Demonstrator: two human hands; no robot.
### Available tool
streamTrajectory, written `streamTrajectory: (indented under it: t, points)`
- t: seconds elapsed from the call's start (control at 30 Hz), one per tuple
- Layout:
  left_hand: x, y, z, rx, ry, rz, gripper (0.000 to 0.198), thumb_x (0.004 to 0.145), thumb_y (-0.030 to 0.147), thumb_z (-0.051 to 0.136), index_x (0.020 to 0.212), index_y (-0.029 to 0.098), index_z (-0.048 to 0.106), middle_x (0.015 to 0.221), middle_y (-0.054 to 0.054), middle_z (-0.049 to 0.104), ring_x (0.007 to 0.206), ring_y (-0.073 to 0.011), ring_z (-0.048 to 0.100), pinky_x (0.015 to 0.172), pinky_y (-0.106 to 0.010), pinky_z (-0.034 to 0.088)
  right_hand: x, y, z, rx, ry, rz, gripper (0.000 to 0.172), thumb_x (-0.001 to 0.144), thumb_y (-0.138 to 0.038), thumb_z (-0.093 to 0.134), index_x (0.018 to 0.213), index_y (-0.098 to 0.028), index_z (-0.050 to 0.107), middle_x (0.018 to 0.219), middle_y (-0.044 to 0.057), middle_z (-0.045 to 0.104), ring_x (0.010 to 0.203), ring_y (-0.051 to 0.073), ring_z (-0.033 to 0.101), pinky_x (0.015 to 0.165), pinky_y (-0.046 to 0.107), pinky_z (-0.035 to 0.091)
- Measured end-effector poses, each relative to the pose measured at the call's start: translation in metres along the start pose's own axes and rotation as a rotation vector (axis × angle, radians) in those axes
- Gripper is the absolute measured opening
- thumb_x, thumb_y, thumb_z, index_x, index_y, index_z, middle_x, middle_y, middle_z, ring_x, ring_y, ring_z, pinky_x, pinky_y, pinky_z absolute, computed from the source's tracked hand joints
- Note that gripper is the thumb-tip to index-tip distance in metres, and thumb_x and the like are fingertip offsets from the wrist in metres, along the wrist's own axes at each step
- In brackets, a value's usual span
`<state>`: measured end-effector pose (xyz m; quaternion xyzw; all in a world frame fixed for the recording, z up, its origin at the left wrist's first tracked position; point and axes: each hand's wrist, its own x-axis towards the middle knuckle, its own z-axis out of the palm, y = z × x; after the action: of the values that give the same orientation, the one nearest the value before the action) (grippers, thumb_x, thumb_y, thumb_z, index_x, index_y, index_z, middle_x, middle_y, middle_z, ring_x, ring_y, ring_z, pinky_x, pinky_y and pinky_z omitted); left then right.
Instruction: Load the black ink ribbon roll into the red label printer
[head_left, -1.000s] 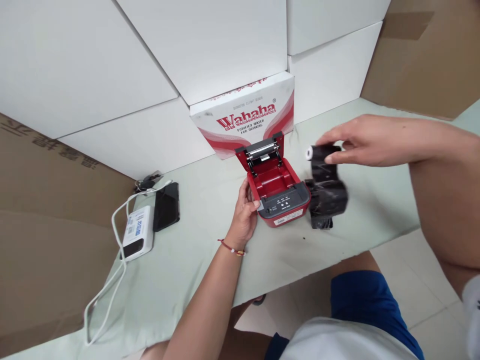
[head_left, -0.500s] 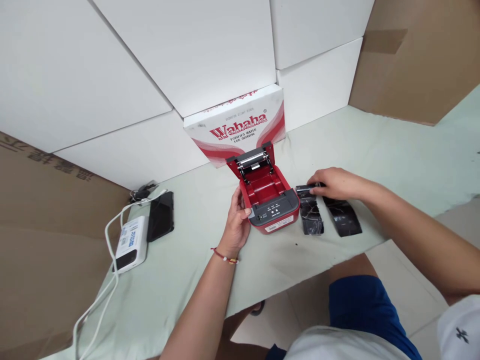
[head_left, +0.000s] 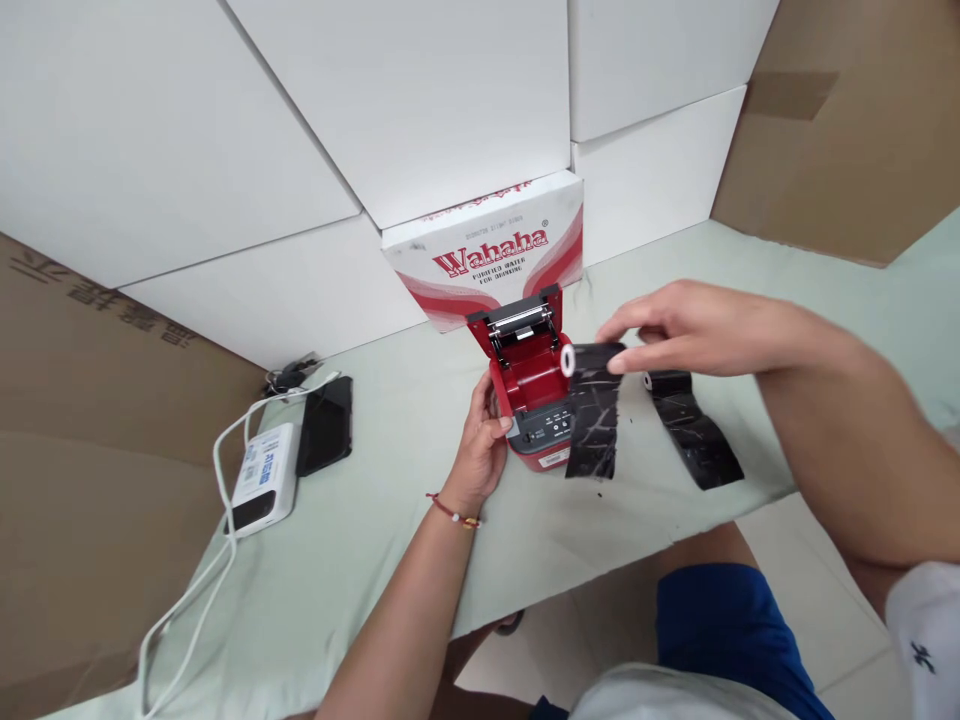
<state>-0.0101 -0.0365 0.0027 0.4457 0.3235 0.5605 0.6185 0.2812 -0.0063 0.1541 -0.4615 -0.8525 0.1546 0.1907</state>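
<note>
A small red and black label printer [head_left: 536,425] stands on the cloth with its lid raised and its inner bay showing. Round its left side my left hand [head_left: 481,435] is wrapped, thumb on the front corner. My right hand [head_left: 667,330] pinches a roll of black film [head_left: 595,410] by its right end, in the air just right of the printer. The roll has a white core, and its loose strip hangs down in front of the printer's right side. Below the right hand, a second black film roll [head_left: 694,430] lies on the cloth, partly unrolled.
Behind the printer stands a white and red Wahaha box [head_left: 487,250] against stacked white boxes [head_left: 472,100]. A white power bank [head_left: 262,475] with a cable and a black phone [head_left: 326,425] lie at left. Cardboard boxes [head_left: 840,150] flank both sides of the pale green cloth [head_left: 420,400].
My right hand has lifted one black film roll off the cloth and moved it left, beside the printer. My left hand stays on the printer. The view has shifted slightly.
</note>
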Motion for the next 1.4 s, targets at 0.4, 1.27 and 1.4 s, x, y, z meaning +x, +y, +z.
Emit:
streamTrajectory:
  t: [0.4, 1.27, 1.4]
  points:
    - [-0.022, 0.002, 0.01, 0.602, 0.098, 0.518, 0.066, 0.094, 0.057, 0.062, 0.153, 0.034, 0.045, 0.161, -0.008, 0.037, 0.155, -0.0337, 0.028, 0.127, -0.053, 0.027, 0.072, -0.049, 0.063, -0.372, -0.325, 0.078, 0.023, 0.089, -0.032, 0.066, 0.108, -0.023, 0.076, 0.106, 0.012, 0.078, 0.099, 0.031, 0.072, 0.069, 0.034, 0.047]
    - [-0.047, 0.023, 0.039, 1.346, 0.131, 1.164, 0.035, 0.082, 0.012, 0.066, 0.111, 0.029, 0.073, 0.096, -0.008, 0.056, 0.106, -0.0259, 0.051, 0.089, -0.041, 0.05, 0.04, -0.015, 0.074, 0.153, 0.373, -0.237, 0.031, 0.105, -0.033, 0.048, 0.126, -0.022, 0.069, 0.127, 0.01, 0.072, 0.121, 0.024, 0.064, 0.107, 0.042, 0.049]
    - [-0.049, 0.02, 0.04, 1.33, 0.144, 1.177, 0.03, 0.082, 0.012, 0.065, 0.106, 0.027, 0.074, 0.096, -0.009, 0.056, 0.112, -0.027, 0.05, 0.095, -0.044, 0.049, 0.004, -0.008, 0.086, 0.216, 0.319, -0.339, 0.027, 0.104, -0.028, 0.051, 0.12, -0.026, 0.073, 0.119, 0.007, 0.077, 0.116, 0.023, 0.069, 0.106, 0.045, 0.052]
